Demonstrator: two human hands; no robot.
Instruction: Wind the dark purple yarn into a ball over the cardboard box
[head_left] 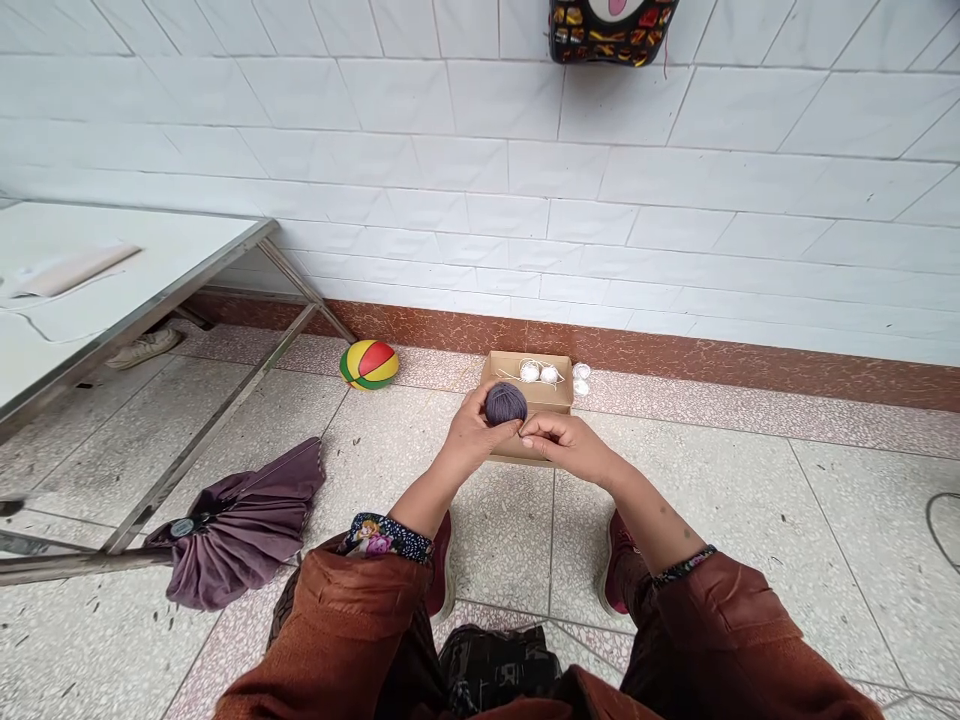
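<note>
A dark purple-grey ball of yarn (505, 403) rests in my left hand (474, 432), whose fingers and thumb curl round its side. Close beside it, my right hand (564, 444) is closed in a pinch near the ball's lower right edge. What sits between those fingertips is too small to make out, perhaps an end of strand. Both hands are over a shallow cardboard box (495, 366) on the floor. Inside its far part lie two small white yarn balls (539, 372) with loose strands. Two more white balls (581, 379) are on the floor just right of the box.
A steel-framed table (217, 255) stands at left, with a folded umbrella (240, 530) leaning by its leg. Near the wall lies a red, yellow and green ball (370, 364). A dark patterned bag (611, 40) hangs on the tiled wall. A cable (932, 525) lies at far right.
</note>
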